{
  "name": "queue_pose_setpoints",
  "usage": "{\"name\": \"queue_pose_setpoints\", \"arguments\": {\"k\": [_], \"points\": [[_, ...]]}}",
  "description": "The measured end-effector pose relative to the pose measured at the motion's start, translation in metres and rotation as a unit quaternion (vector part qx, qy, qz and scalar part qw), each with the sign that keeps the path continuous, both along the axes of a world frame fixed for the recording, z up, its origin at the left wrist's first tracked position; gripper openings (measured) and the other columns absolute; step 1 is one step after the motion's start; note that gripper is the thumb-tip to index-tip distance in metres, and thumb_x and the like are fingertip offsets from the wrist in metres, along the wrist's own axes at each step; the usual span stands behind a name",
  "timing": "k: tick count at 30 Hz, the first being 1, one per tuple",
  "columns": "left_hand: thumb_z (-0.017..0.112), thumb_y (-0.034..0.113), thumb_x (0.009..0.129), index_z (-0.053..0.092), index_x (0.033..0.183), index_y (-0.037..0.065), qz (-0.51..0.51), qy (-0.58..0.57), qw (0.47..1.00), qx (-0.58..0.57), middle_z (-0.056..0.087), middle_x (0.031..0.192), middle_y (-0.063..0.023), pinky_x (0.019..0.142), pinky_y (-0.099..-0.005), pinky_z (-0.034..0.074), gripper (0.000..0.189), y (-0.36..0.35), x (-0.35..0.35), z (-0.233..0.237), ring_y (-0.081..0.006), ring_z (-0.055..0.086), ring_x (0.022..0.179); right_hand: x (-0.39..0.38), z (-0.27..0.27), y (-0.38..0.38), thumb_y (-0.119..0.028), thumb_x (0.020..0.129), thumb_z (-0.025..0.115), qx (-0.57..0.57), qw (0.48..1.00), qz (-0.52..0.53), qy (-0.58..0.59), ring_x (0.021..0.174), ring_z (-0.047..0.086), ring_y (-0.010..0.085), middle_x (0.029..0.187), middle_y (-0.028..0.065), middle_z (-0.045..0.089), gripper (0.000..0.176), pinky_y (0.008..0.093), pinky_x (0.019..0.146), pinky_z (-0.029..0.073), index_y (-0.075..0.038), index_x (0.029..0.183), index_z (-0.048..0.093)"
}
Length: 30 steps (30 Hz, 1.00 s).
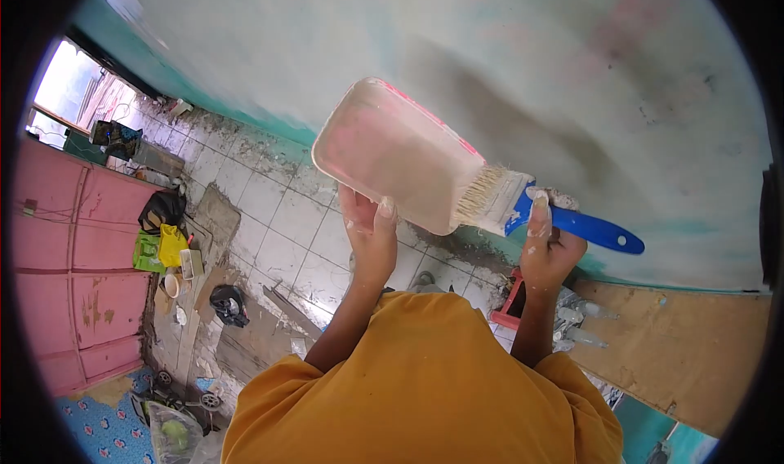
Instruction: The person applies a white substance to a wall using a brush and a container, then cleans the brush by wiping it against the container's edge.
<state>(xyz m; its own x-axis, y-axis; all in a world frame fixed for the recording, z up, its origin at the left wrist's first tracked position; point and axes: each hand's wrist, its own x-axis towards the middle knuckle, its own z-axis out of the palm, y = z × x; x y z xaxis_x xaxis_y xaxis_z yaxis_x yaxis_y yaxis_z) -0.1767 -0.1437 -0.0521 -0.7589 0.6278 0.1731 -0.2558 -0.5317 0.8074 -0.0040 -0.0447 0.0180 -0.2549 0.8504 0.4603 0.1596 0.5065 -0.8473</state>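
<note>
Your left hand (371, 234) is closed on the near edge of a shallow tray (392, 158), the thumb by the rim and the fingers beneath; your right hand (551, 244) grips a brush (517, 209) by its blue handle, the thumb lying along the top close to the bristles; both hands carry white smears. The tray is up in front of you, between you and the wall (523, 48), its hollow turned towards you; pale pinkish stains cover the inside, with brighter pink along the far rim. The bristles (480, 195) lie across the tray's right end; you cannot tell from here how firmly they press on it.

The wall is whitish with green patches; below it runs a dirty tiled floor (298, 215); to your left stands a pink panel (45, 235), with a yellow bag (173, 244), a green bag (148, 253) and a black bag (162, 211) near it. Down to your right are a red stool (510, 301), some clear bottles (584, 335) and a wooden board (678, 341); your shirt (425, 390) is orange.
</note>
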Motion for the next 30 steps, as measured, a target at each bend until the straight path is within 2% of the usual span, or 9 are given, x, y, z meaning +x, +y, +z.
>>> {"name": "queue_pose_setpoints", "arguments": {"k": [4,9,13,15,19,25,26,28,30], "points": [[0.064,0.02,0.091,0.016,0.149,0.001,-0.01,-0.017,1.0,-0.009,0.041,0.139,-0.0156,0.108,-0.0401,0.035,0.077,-0.005,-0.039,0.007,-0.0229,0.042,0.128,-0.039,-0.016,0.003,-0.004,0.091,0.065,0.006,0.999,-0.022,0.048,0.074,0.053,0.0075,0.083,0.0036,0.062,0.007,0.023,0.067,0.042,0.003,0.094,0.064],[0.064,0.019,0.092,0.017,0.149,0.002,-0.052,-0.044,0.998,-0.008,0.041,0.138,-0.0143,0.103,-0.038,0.04,0.076,-0.006,-0.08,0.01,-0.0219,0.043,0.126,-0.074,-0.023,0.002,-0.011,0.096,0.06,-0.084,0.991,-0.082,0.061,0.064,0.045,0.0044,0.072,-0.0016,0.056,0.014,0.0214,0.057,0.035,0.002,0.093,0.065],[0.061,0.016,0.094,0.015,0.15,0.003,-0.131,-0.069,0.989,-0.016,0.042,0.138,-0.0122,0.097,-0.0334,0.045,0.074,0.0,-0.096,0.008,-0.0204,0.047,0.123,-0.082,-0.025,-0.002,-0.019,0.098,0.059,-0.056,0.981,-0.17,0.073,0.059,0.042,0.0032,0.068,-0.0036,0.053,0.022,0.0211,0.053,0.031,0.001,0.089,0.064],[0.06,0.016,0.094,0.015,0.15,0.003,-0.157,-0.082,0.984,-0.02,0.043,0.137,-0.0116,0.095,-0.0323,0.045,0.073,0.002,-0.095,0.01,-0.0199,0.047,0.122,-0.083,-0.019,-0.008,-0.026,0.098,0.058,-0.126,0.957,-0.22,0.137,0.058,0.044,0.0042,0.07,-0.0026,0.054,0.027,0.0223,0.051,0.033,-0.001,0.09,0.064],[0.06,0.014,0.094,0.016,0.149,0.003,-0.242,-0.112,0.963,-0.04,0.043,0.139,-0.0112,0.097,-0.0317,0.044,0.071,0.012,-0.089,0.018,-0.0189,0.047,0.123,-0.06,-0.031,-0.002,-0.032,0.097,0.059,-0.131,0.91,-0.285,0.273,0.056,0.046,0.0055,0.067,-0.0045,0.051,0.028,0.0238,0.048,0.034,-0.005,0.09,0.063],[0.058,0.012,0.095,0.018,0.147,0.004,-0.328,-0.118,0.937,-0.035,0.043,0.14,-0.0103,0.101,-0.0349,0.043,0.066,0.027,-0.048,0.024,-0.0189,0.045,0.125,0.001,-0.048,-0.003,-0.031,0.097,0.057,-0.149,0.846,-0.248,0.447,0.073,0.062,0.0101,0.09,0.0011,0.064,0.028,0.025,0.054,0.045,-0.005,0.108,0.062],[0.058,0.012,0.095,0.018,0.147,0.004,-0.334,-0.113,0.936,-0.019,0.043,0.14,-0.0103,0.101,-0.0349,0.043,0.066,0.03,-0.036,0.023,-0.0189,0.045,0.125,0.015,-0.05,0.001,-0.031,0.097,0.057,-0.133,0.848,-0.244,0.451,0.073,0.062,0.0101,0.09,0.0011,0.064,0.028,0.025,0.054,0.045,-0.005,0.108,0.062],[0.058,0.012,0.094,0.018,0.147,0.005,-0.327,-0.116,0.937,-0.044,0.044,0.139,-0.0103,0.1,-0.036,0.044,0.066,0.037,-0.016,0.026,-0.0199,0.046,0.125,0.038,-0.058,0.014,-0.034,0.099,0.054,-0.169,0.839,-0.193,0.48,0.088,0.059,0.0109,0.109,0.001,0.062,0.038,0.0256,0.063,0.046,-0.007,0.126,0.057],[0.058,0.011,0.094,0.019,0.147,0.005,-0.328,-0.114,0.937,-0.032,0.044,0.139,-0.0103,0.099,-0.0367,0.045,0.066,0.049,0.005,0.025,-0.0204,0.047,0.124,0.061,-0.057,0.031,-0.029,0.098,0.055,-0.196,0.822,-0.154,0.513,0.09,0.059,0.0116,0.109,0.0017,0.064,0.035,0.0253,0.066,0.046,-0.007,0.126,0.057]]}}
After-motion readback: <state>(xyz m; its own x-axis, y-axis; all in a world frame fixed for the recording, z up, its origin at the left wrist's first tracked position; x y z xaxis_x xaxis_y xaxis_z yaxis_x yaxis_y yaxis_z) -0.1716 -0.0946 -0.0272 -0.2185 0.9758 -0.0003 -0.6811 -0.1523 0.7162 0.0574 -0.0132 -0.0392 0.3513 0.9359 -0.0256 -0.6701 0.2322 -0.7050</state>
